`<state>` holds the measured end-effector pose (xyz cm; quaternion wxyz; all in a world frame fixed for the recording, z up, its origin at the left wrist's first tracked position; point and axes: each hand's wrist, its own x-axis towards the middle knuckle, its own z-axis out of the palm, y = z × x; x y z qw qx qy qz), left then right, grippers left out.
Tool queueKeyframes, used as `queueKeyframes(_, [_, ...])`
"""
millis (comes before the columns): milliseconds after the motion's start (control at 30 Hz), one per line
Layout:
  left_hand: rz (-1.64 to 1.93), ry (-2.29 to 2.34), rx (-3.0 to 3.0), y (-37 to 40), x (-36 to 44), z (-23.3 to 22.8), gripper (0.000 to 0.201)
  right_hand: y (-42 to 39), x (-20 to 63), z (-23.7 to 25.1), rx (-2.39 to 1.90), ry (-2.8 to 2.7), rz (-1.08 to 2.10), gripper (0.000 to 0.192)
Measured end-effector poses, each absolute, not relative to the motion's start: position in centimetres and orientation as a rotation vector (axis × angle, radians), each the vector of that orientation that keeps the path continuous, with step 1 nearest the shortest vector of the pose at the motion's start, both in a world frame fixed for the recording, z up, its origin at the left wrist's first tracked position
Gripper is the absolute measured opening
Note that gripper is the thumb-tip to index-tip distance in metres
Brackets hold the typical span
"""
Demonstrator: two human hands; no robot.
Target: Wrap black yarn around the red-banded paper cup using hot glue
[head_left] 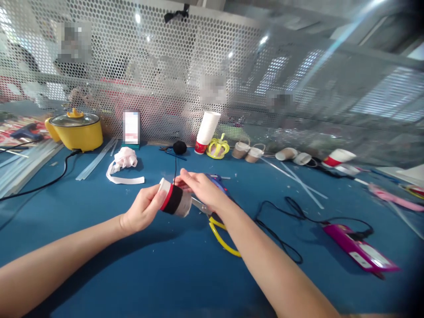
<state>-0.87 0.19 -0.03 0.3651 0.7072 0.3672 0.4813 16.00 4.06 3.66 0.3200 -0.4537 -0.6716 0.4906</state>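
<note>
My left hand [144,208] is closed around the white rim end of a paper cup [186,206], held tilted above the table. Around the cup run a red band and a wide wrap of black yarn [173,199]. At the cup's far side is my right hand [202,187], fingers bent together where the yarn strand meets them; the cup partly hides the fingertips. That strand leads back to a black yarn ball [179,147] on the table. Scissors [217,229] with yellow handles lie under my right wrist, beside a blue tool [217,180] partly covered by the hand.
A crumpled white ribbon [125,158] and a yellow electric pot [82,132] are at left. Stacked paper cups [208,128], a yellow yarn basket [217,148] and small brown cups [255,153] stand along the perforated screen [165,79]. A purple power strip [359,247] with black cables lies right.
</note>
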Motion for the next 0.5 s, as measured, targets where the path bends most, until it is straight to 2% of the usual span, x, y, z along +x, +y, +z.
queueKeyframes(100, [1.282, 0.942, 1.67, 0.8, -0.9, -0.4, 0.038, 3.5, 17.0, 4.0, -1.173, -1.849, 1.414, 0.049])
queueKeyframes(167, [1.203, 0.923, 1.602, 1.1, -0.9, -0.5, 0.039, 2.7, 17.4, 3.8, -1.152, -1.929, 1.373, 0.043])
queueKeyframes(267, [1.045, 0.914, 1.439, 1.5, -0.8, -0.6, 0.042, 1.6, 17.6, 2.8, -1.171, -2.012, 1.102, 0.041])
queueKeyframes(400, [1.016, 0.897, 1.11, 1.7, -0.4, -0.7, 0.043, 0.3, 17.2, 1.4, -1.189, -2.131, 0.619, 0.049])
queueKeyframes(500, [0.984, 0.928, 1.029, 1.6, -0.3, -0.5, 0.041, -0.3, 16.9, 0.9, -1.127, -2.245, 0.431, 0.051])
